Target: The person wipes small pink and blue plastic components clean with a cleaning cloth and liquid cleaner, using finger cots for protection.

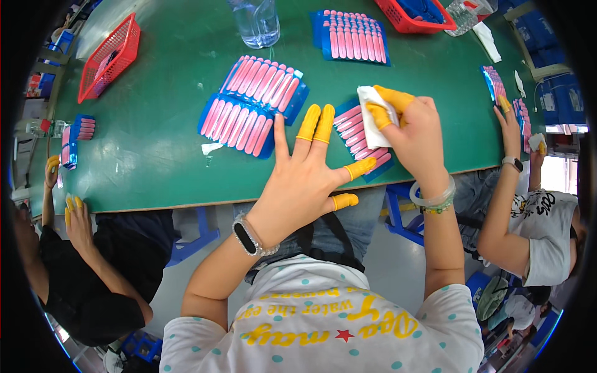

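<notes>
My left hand (295,180) is palm down with its fingers spread, holding nothing. Yellow finger cots cover all but its little finger, whose tip meets the edge of a blue sheet bearing rows of pink rounded strips (249,105). Its index finger lies at the lower edge of a smaller blue sheet with pink strips (354,140). Over that smaller sheet, my right hand (416,127) pinches a folded white wipe (373,121) between fingers in yellow cots. The wipe covers part of the strips. Whether it presses on them I cannot tell.
Across the green table (161,149) are a water bottle (256,25), another sheet of pink strips (357,37), a red basket (111,57) at left and a red basket (413,25) at far right. Co-workers' hands (78,224) (510,133) work at both sides.
</notes>
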Motion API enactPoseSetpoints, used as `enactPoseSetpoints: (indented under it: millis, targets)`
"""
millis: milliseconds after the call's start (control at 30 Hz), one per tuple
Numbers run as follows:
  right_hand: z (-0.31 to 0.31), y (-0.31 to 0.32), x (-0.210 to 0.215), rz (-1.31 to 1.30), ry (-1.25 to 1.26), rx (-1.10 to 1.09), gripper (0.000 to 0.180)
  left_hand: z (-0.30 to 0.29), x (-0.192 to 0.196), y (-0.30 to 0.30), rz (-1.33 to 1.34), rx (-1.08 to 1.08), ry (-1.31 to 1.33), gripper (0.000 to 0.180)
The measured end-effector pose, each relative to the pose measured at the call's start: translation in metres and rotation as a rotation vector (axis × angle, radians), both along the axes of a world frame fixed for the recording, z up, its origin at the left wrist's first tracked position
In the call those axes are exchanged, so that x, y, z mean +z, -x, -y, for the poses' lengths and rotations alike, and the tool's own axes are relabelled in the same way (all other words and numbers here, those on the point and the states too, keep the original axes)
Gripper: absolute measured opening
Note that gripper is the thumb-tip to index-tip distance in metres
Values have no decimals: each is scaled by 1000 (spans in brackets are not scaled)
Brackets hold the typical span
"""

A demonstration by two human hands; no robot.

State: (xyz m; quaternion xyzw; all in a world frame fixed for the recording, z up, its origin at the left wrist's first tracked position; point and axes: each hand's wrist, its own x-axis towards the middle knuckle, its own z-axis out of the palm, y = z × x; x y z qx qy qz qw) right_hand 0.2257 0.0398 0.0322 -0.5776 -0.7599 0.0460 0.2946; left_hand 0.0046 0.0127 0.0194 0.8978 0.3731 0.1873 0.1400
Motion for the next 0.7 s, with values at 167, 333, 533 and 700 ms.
enactPoseSetpoints:
  millis: [167,333,533,700]
  targets:
    - [4,31,-18,326,-73,-53,30,-1,-12,-3,-127,-67,-9,41]
    - [-11,26,-18,211,4,27,23,0,-19,-4,-21,-23,-65,35]
    - [3,46,-19,207,-47,122,25,-2,-21,-3,-48,-48,-65,42]
    - [-13,21,-14,275,-20,-47,21,-2,-20,-4,-27,-36,-66,50]
